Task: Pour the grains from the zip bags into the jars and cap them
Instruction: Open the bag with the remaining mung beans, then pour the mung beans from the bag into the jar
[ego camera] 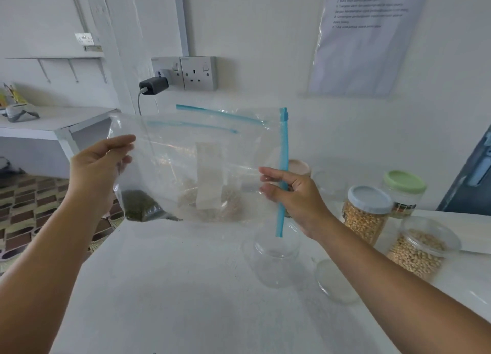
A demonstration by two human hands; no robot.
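I hold a clear zip bag with a blue zip strip up over the white table. My left hand pinches its left edge, and my right hand pinches the right edge at the blue strip. A small heap of dark green grains sits in the bag's lower left corner. An empty open jar stands below my right hand, with its clear lid lying beside it. Behind the held bag lie other zip bags, one with pale grains.
At the right stand a blue-capped jar of yellow grains, a green-capped jar and an uncapped jar of beige grains. A pink-capped jar stands behind the bag. A wall socket with a charger is behind.
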